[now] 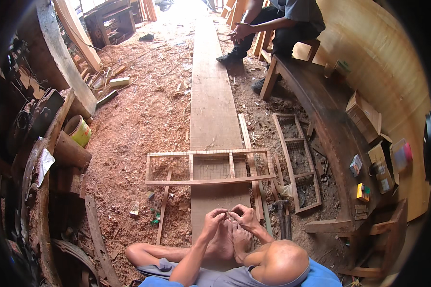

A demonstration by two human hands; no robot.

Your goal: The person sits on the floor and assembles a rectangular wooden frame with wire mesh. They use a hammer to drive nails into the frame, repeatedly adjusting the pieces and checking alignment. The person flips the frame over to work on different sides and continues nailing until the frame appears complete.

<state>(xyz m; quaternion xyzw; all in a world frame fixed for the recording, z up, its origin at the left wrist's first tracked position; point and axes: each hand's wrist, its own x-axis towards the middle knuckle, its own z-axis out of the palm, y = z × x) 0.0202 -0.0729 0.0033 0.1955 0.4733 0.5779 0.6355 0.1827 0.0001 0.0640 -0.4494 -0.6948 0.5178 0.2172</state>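
My left hand (215,220) and my right hand (244,216) meet above my bare feet, fingertips pinched close together. Whatever lies between the fingers is too small to make out. Just beyond them, a wooden frame with wire mesh (210,182) lies crosswise over a long wooden plank (213,105). Neither hand touches the frame. A second mesh frame (297,165) rests on the ground to the right, and thin wood strips (248,138) lie beside the plank.
Wood shavings (129,134) cover the ground. A dark wooden bench (316,105) on the right bears small boxes (363,192). Another person (282,24) sits at the far right. On the left stand a yellow-green bucket (79,131) and a stack of old timber (43,205).
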